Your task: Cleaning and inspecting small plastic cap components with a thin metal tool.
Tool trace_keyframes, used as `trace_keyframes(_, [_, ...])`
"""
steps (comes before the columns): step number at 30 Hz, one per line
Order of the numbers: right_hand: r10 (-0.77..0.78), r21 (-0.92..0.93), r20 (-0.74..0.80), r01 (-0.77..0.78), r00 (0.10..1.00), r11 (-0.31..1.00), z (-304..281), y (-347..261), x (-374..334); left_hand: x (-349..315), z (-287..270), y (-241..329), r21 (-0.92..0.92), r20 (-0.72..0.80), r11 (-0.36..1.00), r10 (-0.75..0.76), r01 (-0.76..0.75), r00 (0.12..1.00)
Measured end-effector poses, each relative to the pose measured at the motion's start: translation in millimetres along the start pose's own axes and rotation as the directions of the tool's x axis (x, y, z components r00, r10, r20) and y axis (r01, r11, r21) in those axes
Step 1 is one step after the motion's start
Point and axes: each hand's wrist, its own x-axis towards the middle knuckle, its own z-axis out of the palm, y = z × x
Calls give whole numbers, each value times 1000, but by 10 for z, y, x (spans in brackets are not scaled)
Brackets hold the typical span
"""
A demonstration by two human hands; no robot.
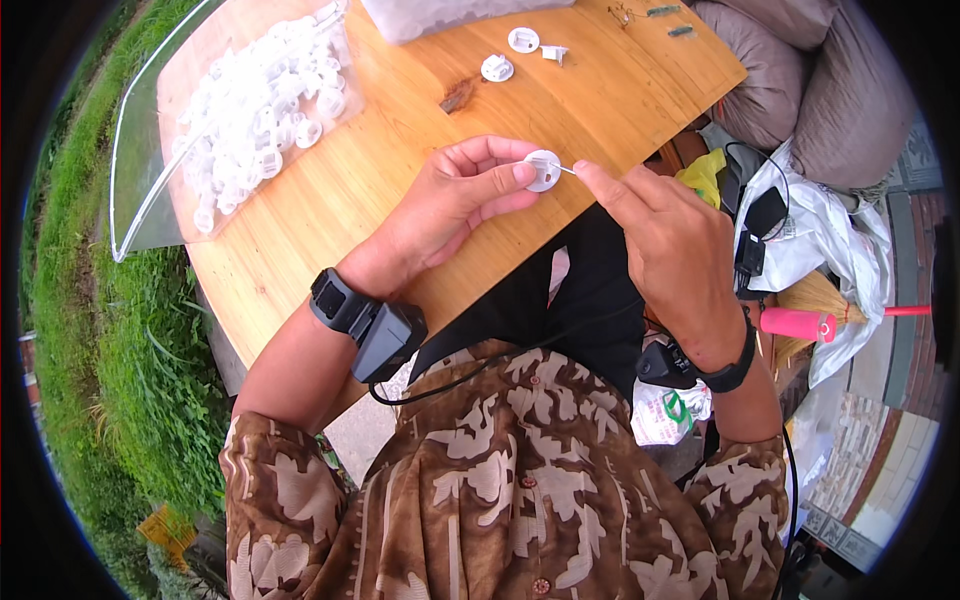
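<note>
My left hand (450,200) pinches a round white plastic part (542,172) between thumb and fingers, over the near edge of the wooden table (400,120). Small openings show in the part's face. Closed around a thin, pale rod (566,169), my right hand (675,230) holds it with the tip at the part's right side. The rest of that rod is hidden by the fingers. Beyond my hands lie a white disc (523,40), a small white piece (554,53) and another round white part (497,68).
A clear plastic bag (265,120) full of white parts lies at the table's left. A translucent container (450,15) stands at the far edge. Small green strips (680,31) are at the far right corner. Stuffed sacks (850,100) and a pink cylinder (797,324) are to the right.
</note>
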Motion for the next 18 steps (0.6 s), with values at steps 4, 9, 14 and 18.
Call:
trace_keyframes(4, [-28, -58, -28, 27, 999, 998, 8, -32, 22, 0, 26, -2, 3, 0, 1000, 12, -12, 1000])
trace_keyframes(9, [-25, -128, -15, 23, 1000, 991, 27, -62, 36, -16, 59, -1, 23, -28, 1000, 8, -8, 1000])
trace_keyframes(14, [-33, -134, -32, 28, 999, 991, 8, -56, 20, -6, 65, -3, -2, -25, 1000, -7, 7, 1000])
trace_keyframes(18, [-42, -135, -31, 38, 999, 990, 24, -55, 16, -6, 60, -6, -16, -27, 1000, -7, 7, 1000])
